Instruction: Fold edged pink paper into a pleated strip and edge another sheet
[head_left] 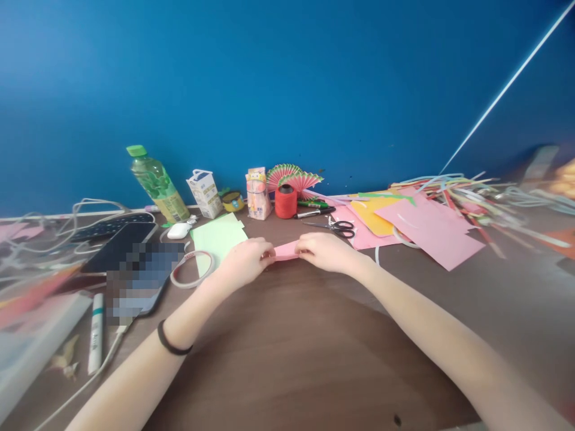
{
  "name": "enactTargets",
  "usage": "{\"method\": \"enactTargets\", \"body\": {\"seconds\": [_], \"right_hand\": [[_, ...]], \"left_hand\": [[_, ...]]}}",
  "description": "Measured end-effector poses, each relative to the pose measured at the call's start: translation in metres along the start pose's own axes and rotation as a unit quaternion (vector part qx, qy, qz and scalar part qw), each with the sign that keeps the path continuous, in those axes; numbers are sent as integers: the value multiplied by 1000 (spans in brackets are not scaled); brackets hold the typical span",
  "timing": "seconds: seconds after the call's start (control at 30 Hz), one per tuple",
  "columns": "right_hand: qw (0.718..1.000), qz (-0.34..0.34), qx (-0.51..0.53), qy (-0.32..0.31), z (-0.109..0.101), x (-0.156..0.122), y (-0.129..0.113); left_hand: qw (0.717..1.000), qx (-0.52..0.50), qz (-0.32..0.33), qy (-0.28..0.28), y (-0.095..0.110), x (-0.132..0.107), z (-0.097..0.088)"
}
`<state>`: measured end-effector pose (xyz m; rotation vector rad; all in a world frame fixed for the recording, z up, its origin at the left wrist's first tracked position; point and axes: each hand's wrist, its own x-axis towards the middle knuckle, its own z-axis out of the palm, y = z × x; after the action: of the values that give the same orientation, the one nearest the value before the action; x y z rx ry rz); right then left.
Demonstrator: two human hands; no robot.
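Note:
A narrow piece of pink paper stretches between my two hands, just above or on the dark wooden table; I cannot tell which. My left hand pinches its left end between thumb and fingers. At the right end, my right hand grips it the same way. Light green paper lies behind my left hand, and a white ring of tape is beside that wrist. Black-handled scissors rest behind my right hand. Both palms are hidden.
Along the blue wall stand a green-capped bottle, a milk carton and a red thread spool before a folded paper fan. Pink sheets lie right. A phone, cable and marker are left.

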<state>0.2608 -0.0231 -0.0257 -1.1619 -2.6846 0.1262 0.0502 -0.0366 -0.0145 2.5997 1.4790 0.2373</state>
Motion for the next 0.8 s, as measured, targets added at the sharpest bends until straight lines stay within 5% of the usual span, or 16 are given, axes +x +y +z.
{"method": "enactTargets", "body": {"seconds": [0.27,0.5,0.8], "right_hand": [[983,27,158,-84,2,-3,11],[956,97,255,-104,12,-2,21],[946,91,285,-127,16,-2,30]], "left_hand": [[976,-150,-58,-150,-15,1,-3],[975,-172,-39,-135,-24,6,7],[973,-185,-18,-135,-30,7,12]]}}
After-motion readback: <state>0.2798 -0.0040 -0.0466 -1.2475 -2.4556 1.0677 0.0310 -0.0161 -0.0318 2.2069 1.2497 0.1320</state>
